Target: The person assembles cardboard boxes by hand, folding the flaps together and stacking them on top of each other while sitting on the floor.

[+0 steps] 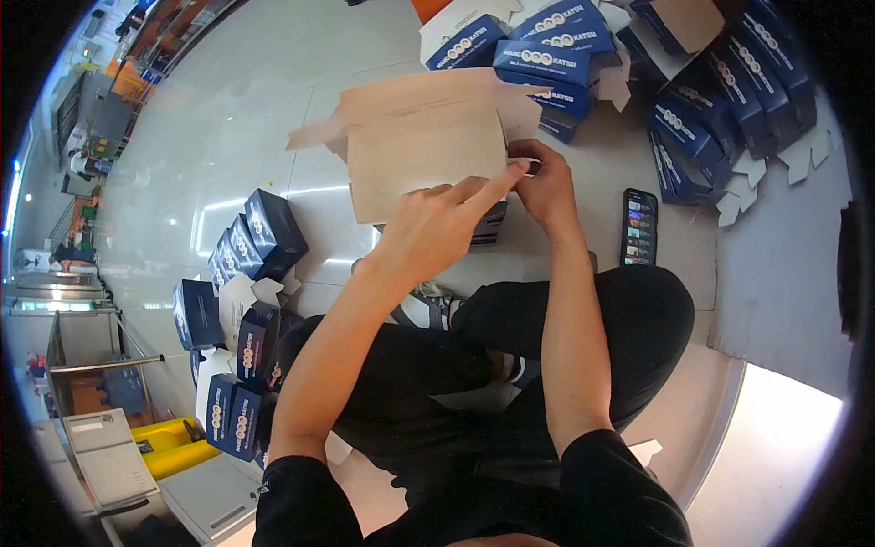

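In front of me stands a cardboard box (428, 164), its tan inside showing and its flaps spread at the far end. A strip of its dark printed outside shows on the near side. My left hand (436, 219) lies over the box's near right part, index finger stretched to the right corner and the other fingers bent on the board; its thumb is hidden. At that corner my right hand (544, 182) is closed round the box's edge, fingers curled. The fingertips of both hands meet there. A small dark patch shows between them, too small to make out.
Dark blue folded boxes (542, 62) are piled at the far right, with more boxes (734, 100) beside them. Another group of blue boxes (264, 232) stands on the left. A lit phone (640, 228) lies right of my right forearm. My crossed legs (583, 319) are below.
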